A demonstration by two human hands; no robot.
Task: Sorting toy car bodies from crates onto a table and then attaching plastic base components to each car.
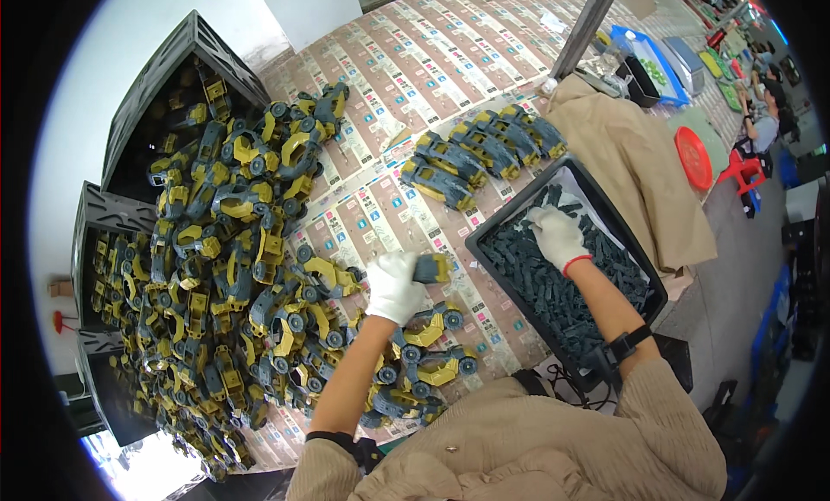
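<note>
One grey-and-yellow toy vehicle (pixel 432 268) is in the white-gloved left hand (pixel 393 287), its grip closed around the near end while the far end sticks out to the right; whether it touches the surface (pixel 415 60) below cannot be told. The gloved right hand (pixel 556 235) is in a black bin (pixel 521 308), fingers down among many small dark pieces (pixel 596 280); whether that grip is clamped on one cannot be seen. Because the pieces lie tangled together, it could come up with two at once or one wrongly turned, and thick glove fingertips could let a piece slip.

Beyond the vehicle, a row of similar vehicles (pixel 486 152) leans closely side by side near the bin's far corner; a bump from the right forearm could knock it askew. Left of the hands, a large heap of vehicles (pixel 233 203) spills from dark crates (pixel 130 209); piled loosely, it could slide toward the left forearm. Brown cloth (pixel 622 172) lies beyond the bin.
</note>
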